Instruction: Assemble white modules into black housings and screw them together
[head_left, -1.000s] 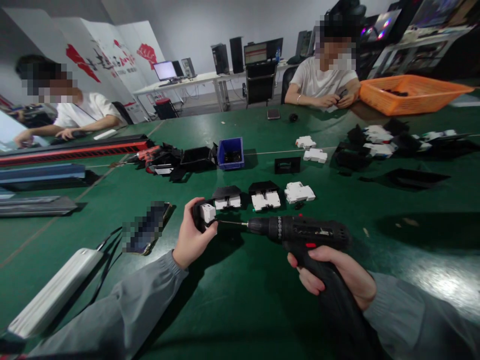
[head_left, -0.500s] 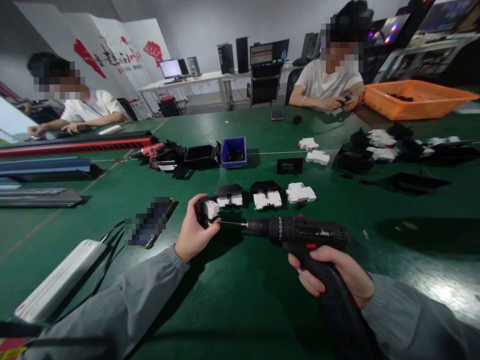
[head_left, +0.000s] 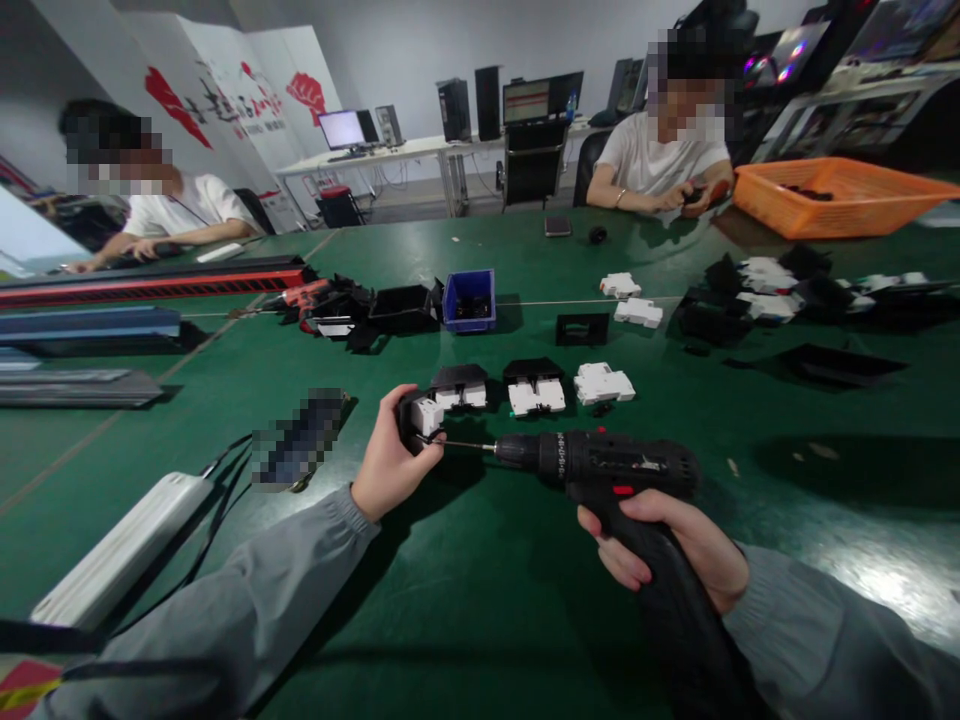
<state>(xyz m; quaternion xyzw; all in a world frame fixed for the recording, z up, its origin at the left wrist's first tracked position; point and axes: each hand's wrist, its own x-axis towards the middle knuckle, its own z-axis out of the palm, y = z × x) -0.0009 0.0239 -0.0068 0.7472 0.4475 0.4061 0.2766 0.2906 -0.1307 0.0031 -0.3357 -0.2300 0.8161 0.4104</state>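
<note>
My left hand (head_left: 388,458) grips a small black-and-white breaker part (head_left: 420,417) just above the green table (head_left: 480,600). My right hand (head_left: 675,550) holds the handle of a black cordless drill (head_left: 600,465). The drill's thin bit points left and its tip touches the part by my left thumb. Behind the part lie two black-cased white breaker units (head_left: 459,388) (head_left: 534,387) and a bare white one (head_left: 603,384) in a row.
A phone (head_left: 298,440) and a white power bank (head_left: 120,550) with a cable lie at the left. A blue bin (head_left: 469,300), black parts and a red drill (head_left: 304,296) lie further back. An orange basket (head_left: 832,195) stands far right. Two people sit across the table.
My hands, the part and the drill have stayed almost in place; the view has shifted slightly. The bit tip remains at the part.
</note>
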